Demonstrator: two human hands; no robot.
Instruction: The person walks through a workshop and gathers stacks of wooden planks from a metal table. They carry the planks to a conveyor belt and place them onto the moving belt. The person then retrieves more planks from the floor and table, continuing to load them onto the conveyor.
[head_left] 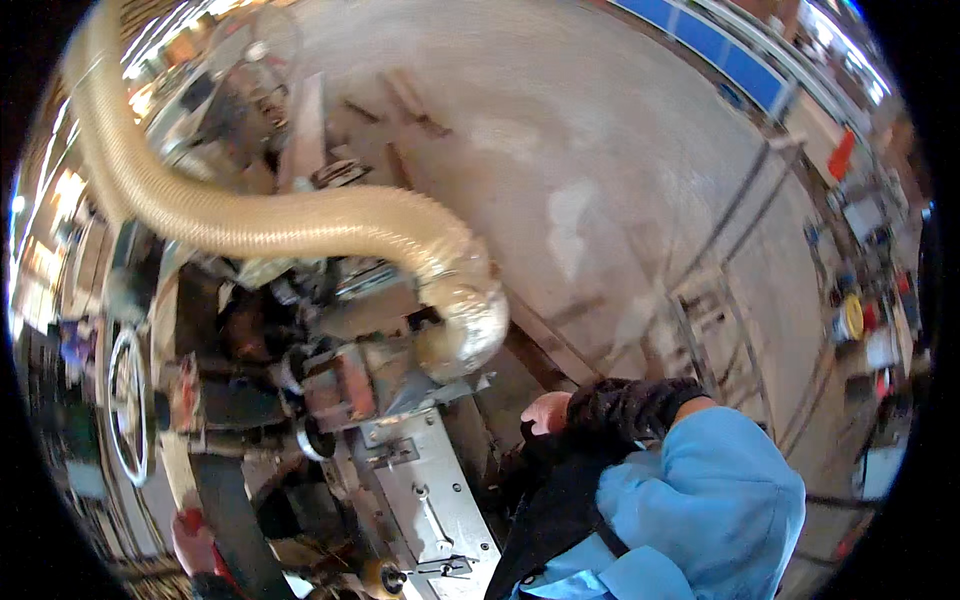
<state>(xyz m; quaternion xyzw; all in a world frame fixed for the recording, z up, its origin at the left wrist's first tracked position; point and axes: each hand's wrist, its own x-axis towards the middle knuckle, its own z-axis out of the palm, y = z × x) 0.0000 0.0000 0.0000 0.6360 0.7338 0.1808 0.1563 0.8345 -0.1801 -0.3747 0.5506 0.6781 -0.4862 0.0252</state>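
Observation:
At the lower left, my left hand [195, 545] is closed beside a red part, by the lower end of a pale wooden strip [178, 470]. Blur hides what its fingers hold. My right hand [546, 412] is close to my body, at the end of a dark sleeve cover; its fingers are mostly hidden. Between my hands lies a grey metal machine table [425, 455] with slots and bolts, and a wrench [432, 515] appears to lie on it. A ribbed, tan hose [300, 222] reaches over the machine and ends in a shiny, wrapped outlet [470, 320] above the table's far end.
A white-rimmed handwheel [128, 405] stands at the left. Planks [305, 130] and scraps lie beyond the machine. A metal frame [725, 340] stands on the concrete floor [540, 150] to the right. Tools and containers, including a yellow bucket [848, 318], line the right side.

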